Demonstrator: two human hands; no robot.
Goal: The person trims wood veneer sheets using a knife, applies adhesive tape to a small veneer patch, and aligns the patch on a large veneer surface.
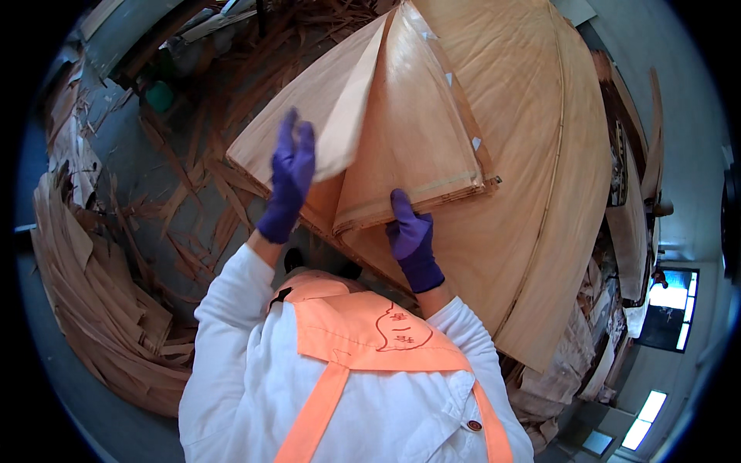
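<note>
Thin wood veneer sheets lie in a layered stack [409, 147] in front of me. My right hand [411, 238], in a purple glove, grips the near edge of this stack, thumb on top and the fingers partly hidden. At the left, a lifted veneer sheet [345, 127] stands up in a fold, its near corner blurred. My left hand [292, 174], also gloved in purple, is beside that corner with its fingers stretched upward and apart. Whether its palm touches the sheet I cannot tell. Small pale tape pieces [448, 79] dot the right side of the stack.
Larger veneer sheets [517, 154] spread beneath and to the right. Scraps of veneer [224, 177] litter the floor at the left. A heap of veneer strips [100, 285] lies farther left, and more offcuts [575, 347] lie at the right. A green object [159, 96] stands far left.
</note>
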